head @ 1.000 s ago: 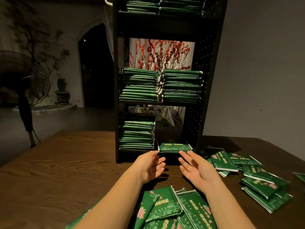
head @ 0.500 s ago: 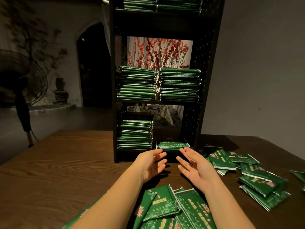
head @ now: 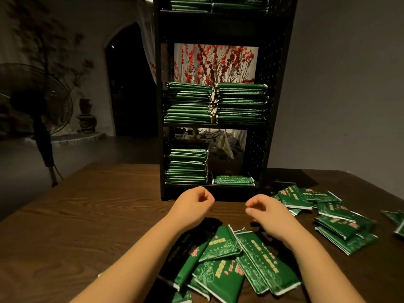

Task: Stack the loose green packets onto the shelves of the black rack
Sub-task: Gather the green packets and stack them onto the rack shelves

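Step in hand: judged as the reach for the next packets; both hands hover empty at centre frame, between the rack and the near pile.
Left hand (head: 192,205): fingers curled inward, holding nothing, just below the rack's base.
Right hand (head: 265,209): fingers curled, holding nothing, beside the left hand but apart from it.
Black rack (head: 277,106): upright at centre top of the frame, on the wooden table (head: 87,215).
Short stack (head: 233,179): bottom shelf, right half; only a few packets high, next to a tall stack (head: 187,166). Judged the place to fill.
Near pile (head: 229,263): loose green packets overlapping at lower centre, under the forearms.
Right pile (head: 334,219): more loose packets at right of frame.
Technique: square several packets into one flat bundle with both hands before lifting; slippery wrappers probably slide.
Placement: feed the bundle in level, edges aligned with the short stack.
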Available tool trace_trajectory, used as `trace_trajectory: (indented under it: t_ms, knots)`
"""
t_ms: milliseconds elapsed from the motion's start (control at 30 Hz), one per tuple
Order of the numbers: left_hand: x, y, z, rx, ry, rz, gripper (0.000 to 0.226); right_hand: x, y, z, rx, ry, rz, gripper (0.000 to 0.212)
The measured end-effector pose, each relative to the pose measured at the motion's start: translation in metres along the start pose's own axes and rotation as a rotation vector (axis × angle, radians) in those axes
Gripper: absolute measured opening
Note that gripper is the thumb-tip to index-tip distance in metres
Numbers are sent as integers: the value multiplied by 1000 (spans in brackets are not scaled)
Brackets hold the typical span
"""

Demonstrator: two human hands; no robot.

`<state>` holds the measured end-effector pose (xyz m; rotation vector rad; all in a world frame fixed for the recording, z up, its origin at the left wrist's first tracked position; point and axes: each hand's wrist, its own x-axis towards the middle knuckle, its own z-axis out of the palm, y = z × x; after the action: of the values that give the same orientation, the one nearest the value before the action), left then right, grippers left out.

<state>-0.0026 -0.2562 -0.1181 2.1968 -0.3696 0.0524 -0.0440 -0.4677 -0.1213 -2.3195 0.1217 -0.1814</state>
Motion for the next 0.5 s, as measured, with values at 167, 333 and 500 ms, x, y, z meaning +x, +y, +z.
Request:
trace_trajectory:
  t_ms: [167,333,500]
  knots:
    - [-48,-7,-11,384,-52,63,26,-44,9,-4,-468,-149,249,75]
    - [-70,-18,0,616,-197,8,67,-72,-3,1,-434,-286,302,114]
    - [-69,-25,19,698,-123,58,57,-68,-18,12,-321,-260,233,103]
